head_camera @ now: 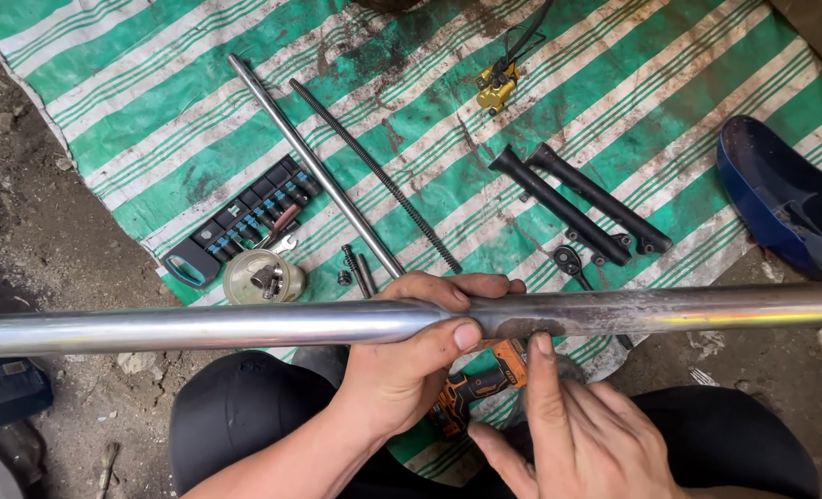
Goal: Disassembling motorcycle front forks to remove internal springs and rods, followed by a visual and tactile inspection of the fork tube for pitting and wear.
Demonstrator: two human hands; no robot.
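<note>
1. Steel, long and shiny, the round tube sits in the left hand, fingers wrapped closed around it.
2. Right hand is loosely open, its forefinger tip touching the tube's dull patch.
3. Tube lies level, left to right, above the green striped tarp; both ends are cut off.

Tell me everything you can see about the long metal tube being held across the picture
The long metal tube is a round, shiny steel-looking bar lying level across the whole view, both ends out of frame. Its left part is clean and mirror-bright; right of the hands it looks dull, stained and smeared. The left hand wraps it at mid-length, thumb pressed on a dark patch. The right hand touches its underside with one fingertip. It is held above a green striped tarp.
</note>
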